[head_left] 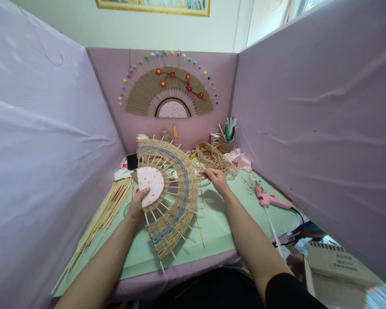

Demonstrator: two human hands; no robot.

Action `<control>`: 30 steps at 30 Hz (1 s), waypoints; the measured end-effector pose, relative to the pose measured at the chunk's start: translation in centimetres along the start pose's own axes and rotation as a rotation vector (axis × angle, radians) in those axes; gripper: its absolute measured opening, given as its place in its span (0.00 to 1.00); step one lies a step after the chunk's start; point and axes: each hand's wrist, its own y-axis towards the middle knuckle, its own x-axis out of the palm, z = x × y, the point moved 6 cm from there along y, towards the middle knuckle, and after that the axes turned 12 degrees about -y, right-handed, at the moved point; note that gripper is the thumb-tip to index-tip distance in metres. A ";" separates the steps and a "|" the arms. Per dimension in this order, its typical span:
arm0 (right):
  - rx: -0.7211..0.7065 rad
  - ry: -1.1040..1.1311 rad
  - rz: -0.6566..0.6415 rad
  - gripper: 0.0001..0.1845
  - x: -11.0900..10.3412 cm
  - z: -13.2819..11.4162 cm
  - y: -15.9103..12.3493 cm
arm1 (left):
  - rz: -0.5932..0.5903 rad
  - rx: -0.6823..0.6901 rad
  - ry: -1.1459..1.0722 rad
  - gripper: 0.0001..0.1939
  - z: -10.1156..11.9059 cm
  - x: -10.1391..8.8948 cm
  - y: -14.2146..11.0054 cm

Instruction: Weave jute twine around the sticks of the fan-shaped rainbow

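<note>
Biggest thing around was the pale green counter, spread out below the left grip and the right grip. Hanging up beyond both grips was a brown fan with red flowers and a row of colored pom-poms around its arc.

The woven fan was right between the two grips, tilted up over the counter, with its curved edge toward the right one. It was tan with a blue band, and skinny sticks poked out all along the rim. The left grip was grasping it by the pinkish dotted half-disc, thumb on top. The right one had its fingers curled in just beside the rim, but honestly I couldn't tell if they were pinching a strand.

A bundle of loose sticks lay left of the left grip. A messy coil of cord sat just past the right grip, the pink glue gun was off to its right, and a tool pot stood farther back.
</note>
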 end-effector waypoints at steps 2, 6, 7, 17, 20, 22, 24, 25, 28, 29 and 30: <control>0.062 0.073 -0.032 0.26 0.3 0.4 0.0 | 0.009 0.001 -0.009 0.11 0.1 0.2 0.0; 0.142 0.156 -0.140 0.31 1.3 0.8 -0.3 | 0.027 -0.002 -0.014 0.11 0.1 0.4 -0.2; 0.156 0.168 -0.167 0.32 1.6 0.8 -0.3 | 0.027 -0.004 -0.016 0.11 0.1 0.4 -0.2; 0.145 0.216 -0.266 0.29 2.3 0.4 -0.5 | 0.005 0.033 -0.019 0.11 0.3 0.0 0.1; 0.139 0.210 -0.265 0.28 2.3 0.3 -0.5 | 0.010 0.071 -0.021 0.11 0.5 0.2 0.0; 0.142 0.214 -0.263 0.28 2.3 0.3 -0.6 | 0.015 0.066 -0.015 0.11 0.5 0.3 -0.1; 0.145 0.216 -0.261 0.29 2.3 0.2 -0.6 | 0.015 0.053 -0.004 0.10 0.4 0.3 -0.2; 0.146 0.213 -0.262 0.30 2.3 0.2 -0.6 | 0.014 0.053 -0.002 0.10 0.4 0.3 -0.2; 0.155 0.191 -0.257 0.31 2.3 0.1 -0.7 | 0.009 0.061 -0.008 0.11 0.5 0.3 -0.1; 0.159 0.184 -0.253 0.31 2.2 0.0 -0.7 | 0.014 0.069 -0.009 0.12 0.6 0.2 -0.1; 0.163 0.179 -0.248 0.32 2.2 0.0 -0.7 | 0.020 0.079 -0.008 0.12 0.7 0.2 -0.1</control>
